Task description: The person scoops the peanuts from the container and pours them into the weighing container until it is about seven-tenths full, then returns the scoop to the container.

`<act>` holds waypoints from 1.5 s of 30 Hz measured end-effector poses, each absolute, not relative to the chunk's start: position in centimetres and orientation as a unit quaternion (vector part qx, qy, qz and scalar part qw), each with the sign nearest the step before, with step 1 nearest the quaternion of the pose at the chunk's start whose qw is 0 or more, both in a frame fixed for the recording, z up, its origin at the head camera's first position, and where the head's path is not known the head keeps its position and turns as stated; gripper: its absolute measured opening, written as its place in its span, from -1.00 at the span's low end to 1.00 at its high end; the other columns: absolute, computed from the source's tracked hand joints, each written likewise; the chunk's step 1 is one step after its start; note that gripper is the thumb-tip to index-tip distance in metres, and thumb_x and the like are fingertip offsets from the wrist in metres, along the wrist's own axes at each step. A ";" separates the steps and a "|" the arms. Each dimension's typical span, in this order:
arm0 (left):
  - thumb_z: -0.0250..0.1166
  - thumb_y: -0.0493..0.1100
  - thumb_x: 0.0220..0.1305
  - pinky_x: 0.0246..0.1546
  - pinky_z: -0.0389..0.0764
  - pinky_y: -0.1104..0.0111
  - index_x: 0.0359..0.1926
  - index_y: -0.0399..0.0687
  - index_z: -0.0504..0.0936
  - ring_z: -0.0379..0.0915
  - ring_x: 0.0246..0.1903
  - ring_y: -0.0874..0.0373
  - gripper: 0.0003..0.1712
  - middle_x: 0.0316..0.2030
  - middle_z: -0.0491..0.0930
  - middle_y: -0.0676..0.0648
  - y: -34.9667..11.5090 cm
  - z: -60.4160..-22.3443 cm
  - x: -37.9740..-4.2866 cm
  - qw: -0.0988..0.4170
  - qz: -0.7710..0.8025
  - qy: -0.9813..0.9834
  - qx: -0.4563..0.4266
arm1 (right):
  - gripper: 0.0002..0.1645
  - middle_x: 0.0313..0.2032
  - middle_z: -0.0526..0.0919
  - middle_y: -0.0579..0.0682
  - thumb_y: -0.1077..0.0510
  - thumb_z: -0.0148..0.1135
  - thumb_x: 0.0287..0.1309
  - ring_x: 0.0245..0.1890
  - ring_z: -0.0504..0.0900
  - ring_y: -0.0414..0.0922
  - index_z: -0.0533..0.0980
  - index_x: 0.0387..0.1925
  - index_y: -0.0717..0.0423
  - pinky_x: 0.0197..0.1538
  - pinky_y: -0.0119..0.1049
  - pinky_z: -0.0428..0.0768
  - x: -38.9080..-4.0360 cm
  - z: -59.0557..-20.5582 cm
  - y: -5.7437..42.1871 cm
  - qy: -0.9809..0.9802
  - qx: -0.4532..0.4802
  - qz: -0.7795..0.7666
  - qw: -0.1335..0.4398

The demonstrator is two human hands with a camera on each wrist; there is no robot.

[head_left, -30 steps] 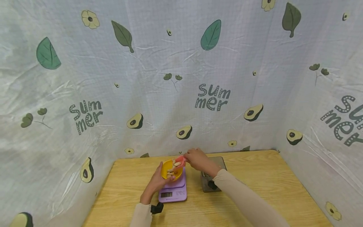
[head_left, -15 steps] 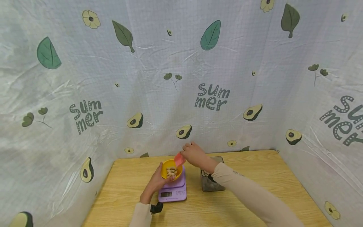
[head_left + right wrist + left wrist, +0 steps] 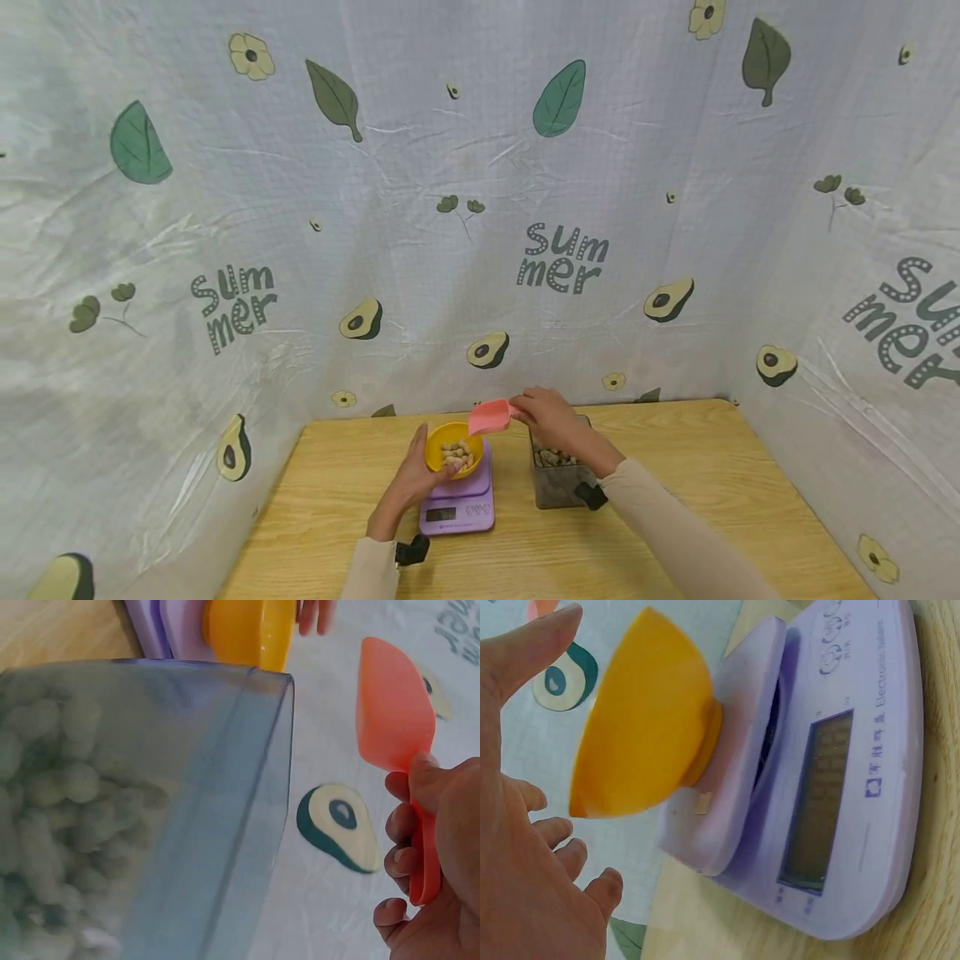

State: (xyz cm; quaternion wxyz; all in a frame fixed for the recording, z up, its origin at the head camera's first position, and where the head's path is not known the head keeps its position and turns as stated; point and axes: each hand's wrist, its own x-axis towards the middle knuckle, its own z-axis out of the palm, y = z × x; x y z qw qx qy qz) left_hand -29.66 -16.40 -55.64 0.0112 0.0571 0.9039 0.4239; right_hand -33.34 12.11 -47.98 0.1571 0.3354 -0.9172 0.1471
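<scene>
A yellow bowl (image 3: 447, 431) with several peanuts (image 3: 458, 457) in it stands on a purple kitchen scale (image 3: 472, 520). My left hand (image 3: 414, 477) is spread beside the bowl, thumb on one side and fingers on the other. In the left wrist view, a gap shows between the lower fingers (image 3: 570, 855) and the bowl's wall. My right hand (image 3: 551, 422) grips the handle of a pink scoop (image 3: 489, 417), raised by the bowl's right rim. No peanuts show in the scoop's visible part. Right of the scale is a clear plastic container (image 3: 225, 772) holding peanuts (image 3: 75, 802).
Everything stands on a wooden table (image 3: 330, 483). A white curtain (image 3: 420, 275) printed with avocados and leaves hangs behind the table and along both sides. My right forearm passes over part of the container in the head view.
Peanuts have dropped from the scoop into the bowl. The scoop tipped steeply over the bowl, then levelled and drew back right with my right hand. My left hand has barely moved.
</scene>
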 end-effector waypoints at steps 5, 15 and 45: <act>0.40 0.20 0.13 0.42 0.07 -0.21 0.55 -0.22 -0.20 -0.12 0.49 -0.36 0.27 0.55 -0.19 -0.33 -16.1 -54.8 -29.3 -0.009 0.416 0.906 0.075 | -0.69 -0.21 0.67 -0.08 0.03 0.08 0.40 -0.16 0.62 -0.08 0.61 0.02 0.02 -0.03 -0.07 0.57 -33.0 -48.8 14.1 -0.909 0.325 0.195 0.176; 0.41 0.19 0.13 0.43 0.03 -0.23 0.58 -0.01 -0.23 -0.20 0.53 -0.27 0.26 0.58 -0.24 -0.18 -13.8 -51.9 -29.2 -0.046 0.438 0.887 0.139 | -0.73 -0.23 0.68 -0.04 0.13 0.18 0.33 -0.22 0.62 -0.07 0.61 -0.01 0.11 -0.14 -0.07 0.58 -31.9 -47.8 18.6 -0.902 0.306 0.211 0.221; 0.25 0.55 0.02 0.43 0.18 -0.12 0.58 0.07 -0.29 -0.11 0.53 -0.15 0.38 0.59 -0.23 -0.08 -2.6 -54.0 -29.9 0.069 0.439 0.864 0.238 | -0.79 -0.34 0.58 -0.11 0.12 0.40 0.10 -0.32 0.56 -0.11 0.58 -0.21 -0.05 -0.32 -0.22 0.39 -30.2 -47.6 23.8 -0.894 0.363 -0.044 0.257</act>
